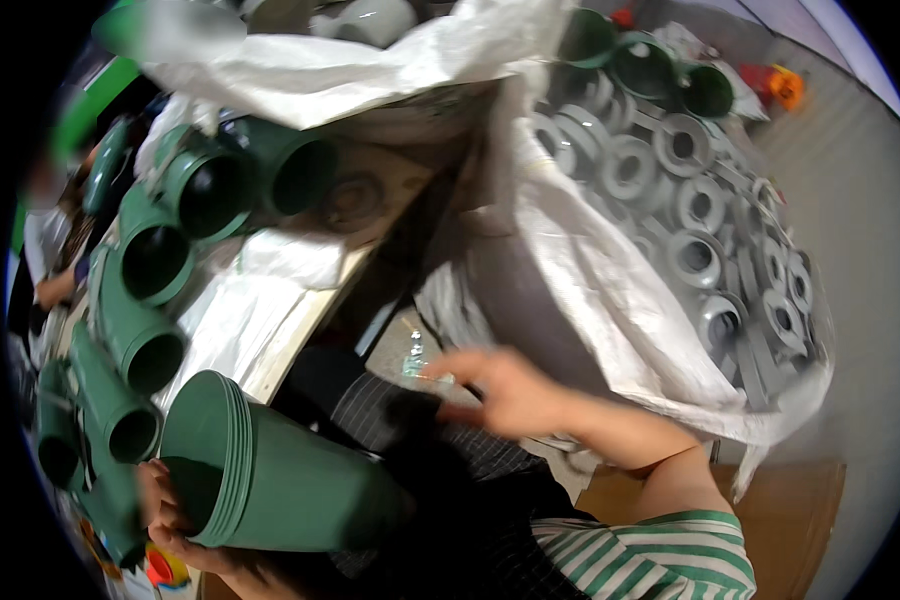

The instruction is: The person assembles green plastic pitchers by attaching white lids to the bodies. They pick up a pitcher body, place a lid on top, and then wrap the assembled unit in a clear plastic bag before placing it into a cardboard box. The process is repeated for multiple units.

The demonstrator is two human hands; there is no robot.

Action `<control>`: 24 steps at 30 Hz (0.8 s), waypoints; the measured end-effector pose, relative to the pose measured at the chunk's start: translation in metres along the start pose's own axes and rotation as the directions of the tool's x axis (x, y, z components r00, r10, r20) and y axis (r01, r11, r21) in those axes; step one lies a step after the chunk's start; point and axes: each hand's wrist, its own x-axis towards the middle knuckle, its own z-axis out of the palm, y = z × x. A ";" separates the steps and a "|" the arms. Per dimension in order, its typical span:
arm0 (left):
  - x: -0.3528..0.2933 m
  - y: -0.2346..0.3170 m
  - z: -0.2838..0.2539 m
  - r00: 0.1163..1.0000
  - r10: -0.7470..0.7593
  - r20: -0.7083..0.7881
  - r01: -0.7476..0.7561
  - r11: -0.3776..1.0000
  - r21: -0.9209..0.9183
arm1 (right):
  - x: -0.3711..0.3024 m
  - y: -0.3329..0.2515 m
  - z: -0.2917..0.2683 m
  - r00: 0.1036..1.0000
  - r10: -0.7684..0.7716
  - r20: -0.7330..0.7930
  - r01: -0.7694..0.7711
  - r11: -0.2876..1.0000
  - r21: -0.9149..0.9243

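My left hand grips a stack of nested green tapered plastic pots by its rim end. The stack lies on its side over my lap, and its open mouth faces left. My right hand hovers above my lap, beyond the closed end of the stack. It is somewhat blurred, but its thumb and fingers look apart with nothing visible between them. Further stacks of green pots lie on their sides along the table at the left, mouths toward me.
A large white woven sack at the right holds many grey ring-shaped parts and some green pots. Clear plastic bags lie on the table. A cardboard sheet is at lower right. Another person's hand shows far left.
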 end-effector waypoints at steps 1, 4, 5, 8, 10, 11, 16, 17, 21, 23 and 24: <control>0.004 -0.024 0.025 0.987 0.143 -0.072 -0.085 0.852 0.517 | -0.007 -0.005 -0.041 0.949 -0.116 -0.292 0.091 0.991 -0.096; 0.031 -0.007 0.012 0.992 0.128 -0.004 -0.113 0.890 0.442 | -0.032 0.030 -0.181 0.539 -0.229 -0.811 -0.198 0.901 -0.385; 0.034 -0.021 0.053 0.963 0.174 -0.204 -0.079 0.912 0.403 | -0.049 0.056 -0.221 0.497 -0.326 -0.804 -0.379 0.752 -0.539; 0.039 -0.050 0.055 0.999 0.011 0.032 -0.026 0.865 0.501 | -0.165 0.215 -0.306 0.589 0.181 -0.788 -0.802 0.010 -0.597; 0.041 -0.069 0.038 0.947 -0.034 0.318 -0.137 0.855 0.500 | -0.205 0.302 -0.308 0.447 0.365 -0.817 -0.861 -0.072 -0.503; 0.045 -0.051 0.037 0.959 -0.023 0.281 -0.143 0.820 0.555 | -0.147 0.275 -0.273 0.415 0.489 -0.767 -0.859 -0.066 -0.507; 0.055 -0.055 0.035 0.955 -0.160 0.250 -0.005 0.833 0.554 | -0.137 0.183 -0.282 0.479 -0.166 -0.862 -0.860 0.106 -0.498; 0.056 -0.059 0.028 0.952 -0.169 0.255 0.008 0.846 0.533 | -0.118 0.135 -0.267 0.499 -0.352 -0.792 -0.808 0.140 -0.572; 0.052 -0.044 0.065 0.886 -0.448 0.119 0.344 0.808 0.479 | -0.037 -0.032 -0.219 0.475 -0.677 -0.563 -0.223 0.526 -0.821; 0.054 -0.022 0.069 0.872 -0.473 0.125 0.314 0.737 0.598 | 0.044 -0.047 -0.165 0.368 -0.600 -0.711 0.412 0.790 -0.454; 0.055 -0.022 0.071 0.857 -0.490 0.159 0.310 0.737 0.601 | 0.071 -0.047 -0.143 0.623 -0.189 -0.759 0.499 0.843 0.200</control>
